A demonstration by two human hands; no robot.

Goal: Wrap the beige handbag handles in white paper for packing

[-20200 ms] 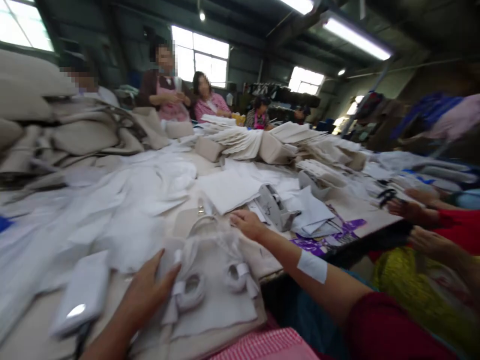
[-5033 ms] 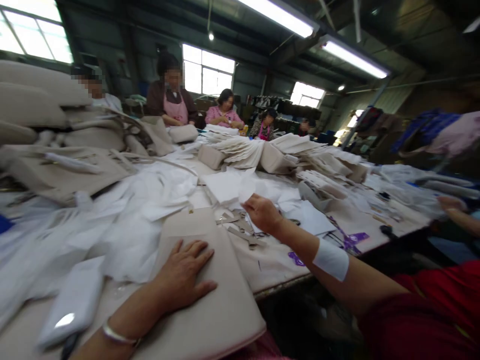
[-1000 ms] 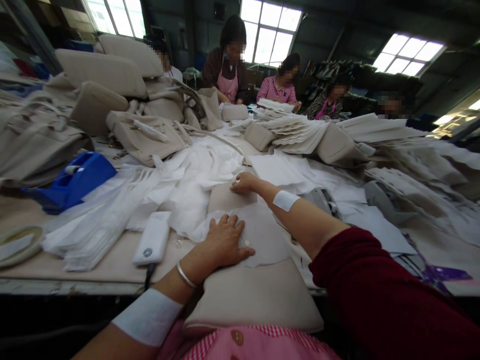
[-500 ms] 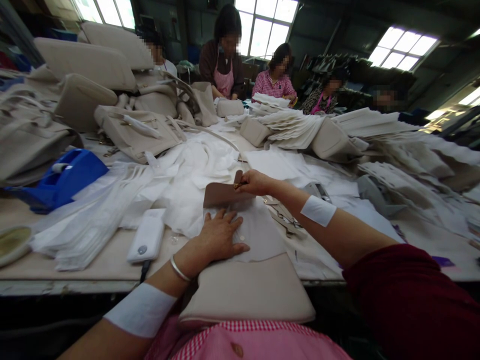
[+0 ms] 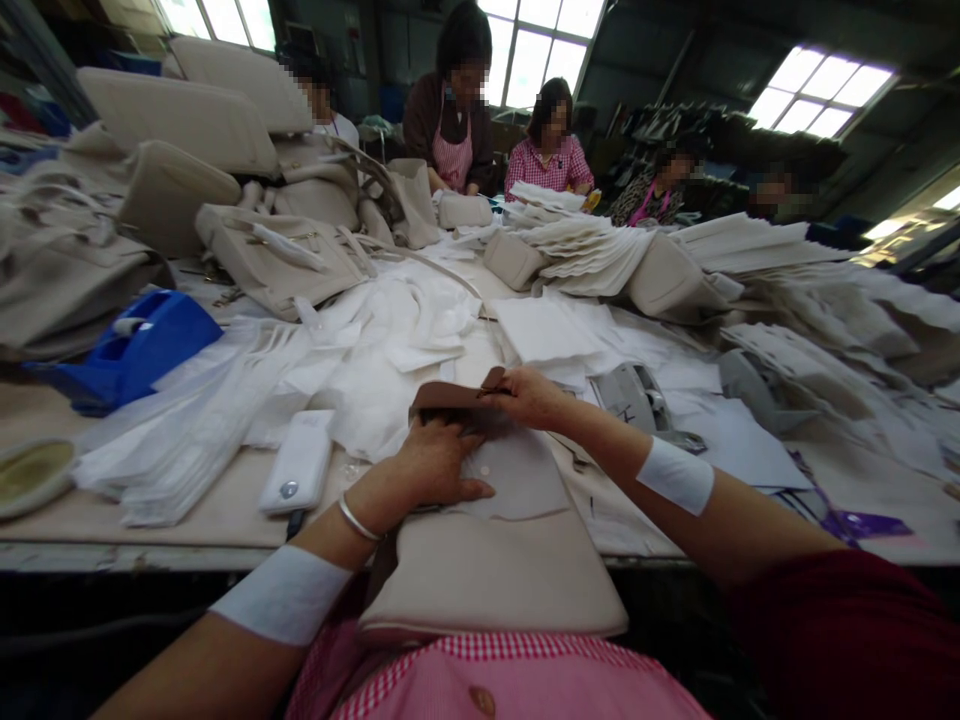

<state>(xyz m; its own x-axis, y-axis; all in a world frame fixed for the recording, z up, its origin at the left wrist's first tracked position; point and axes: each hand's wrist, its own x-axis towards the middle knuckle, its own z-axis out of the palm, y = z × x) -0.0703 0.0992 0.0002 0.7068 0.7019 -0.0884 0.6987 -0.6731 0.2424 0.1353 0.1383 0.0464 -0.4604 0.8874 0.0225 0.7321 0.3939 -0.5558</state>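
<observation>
A beige handbag (image 5: 495, 570) lies between my arms, its near end against my pink apron. Over its upper part is a thin whitish sheet (image 5: 529, 475) with a small round spot. My left hand (image 5: 435, 465) rests on that sheet, fingers spread, the fingertips reaching beneath the raised bag flap (image 5: 450, 396). The flap's brown underside shows. My right hand (image 5: 529, 398) is closed on the flap by its small tab at the right corner. Part of the left fingers is hidden in the flap's shadow.
Left of my hands are a white power bank (image 5: 298, 460) with a cable and a blue tape dispenser (image 5: 146, 345). A grey tape dispenser (image 5: 630, 395) sits to the right. White paper stacks (image 5: 592, 260) and beige bags (image 5: 281, 250) fill the back. Several people work across the table.
My right hand has brought the flap lower and nearer, so it now covers the left fingertips. My left hand stays on the sheet. The grey tape dispenser shows more fully.
</observation>
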